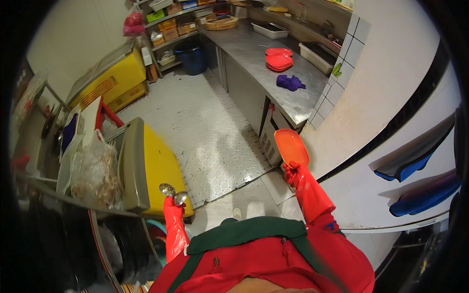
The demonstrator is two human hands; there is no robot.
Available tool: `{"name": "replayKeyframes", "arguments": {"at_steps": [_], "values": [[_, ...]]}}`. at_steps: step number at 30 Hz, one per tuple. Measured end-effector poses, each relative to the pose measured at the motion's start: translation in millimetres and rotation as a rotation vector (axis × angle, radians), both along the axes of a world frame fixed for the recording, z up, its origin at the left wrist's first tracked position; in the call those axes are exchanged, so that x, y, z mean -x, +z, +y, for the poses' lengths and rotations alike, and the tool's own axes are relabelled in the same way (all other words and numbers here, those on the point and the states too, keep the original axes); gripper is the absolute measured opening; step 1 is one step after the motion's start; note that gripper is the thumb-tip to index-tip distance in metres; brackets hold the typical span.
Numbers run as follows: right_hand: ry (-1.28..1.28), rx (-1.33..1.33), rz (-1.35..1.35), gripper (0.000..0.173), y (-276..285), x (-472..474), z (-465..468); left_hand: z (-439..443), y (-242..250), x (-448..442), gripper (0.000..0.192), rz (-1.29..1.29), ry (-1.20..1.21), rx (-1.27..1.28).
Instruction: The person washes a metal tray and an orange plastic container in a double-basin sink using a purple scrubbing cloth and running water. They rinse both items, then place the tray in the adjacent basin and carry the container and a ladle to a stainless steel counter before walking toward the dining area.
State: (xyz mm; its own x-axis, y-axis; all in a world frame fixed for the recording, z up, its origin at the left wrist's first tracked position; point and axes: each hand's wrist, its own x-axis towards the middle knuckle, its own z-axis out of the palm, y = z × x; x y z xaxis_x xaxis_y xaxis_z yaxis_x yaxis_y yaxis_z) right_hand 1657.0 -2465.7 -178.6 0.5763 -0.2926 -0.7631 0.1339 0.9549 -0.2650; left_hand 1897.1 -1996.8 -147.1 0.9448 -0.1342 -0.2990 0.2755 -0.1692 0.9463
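Observation:
My left hand [173,209], in a red rubber glove, grips two metal ladles, a perforated ladle [167,189] and a solid-bowled ladle [180,198]. Their bowls stick out above the fingers. With its matching red glove, my right hand [293,171] holds an orange oval plastic tray [292,147] by its near end. Farther off, red plates [279,61] are stacked on the stainless steel counter [249,51], beside a crumpled purple cloth or glove [290,82].
Yellow chest freezers [161,168] [117,82] stand at the left, near a clear plastic bag [96,172]. A blue bin [191,58] is below the back shelves. White tubs [318,56] line the counter. Cloths [414,154] hang at the right. A ridge crosses the tiled floor.

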Motion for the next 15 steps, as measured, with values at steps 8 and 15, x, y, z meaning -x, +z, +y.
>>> {"name": "replayKeyframes", "arguments": {"at_steps": [8, 15], "values": [[-0.161, 0.058, -0.089, 0.028, 60.1, -144.4, -115.4, -93.2, 8.5, -135.7, 0.023, 0.046, -0.097, 0.036], [-0.336, 0.034, -0.222, 0.028, 41.4, -312.1, -264.0, -163.7, -8.5, -201.6, 0.024, -0.006, -0.03, -0.044]]}}
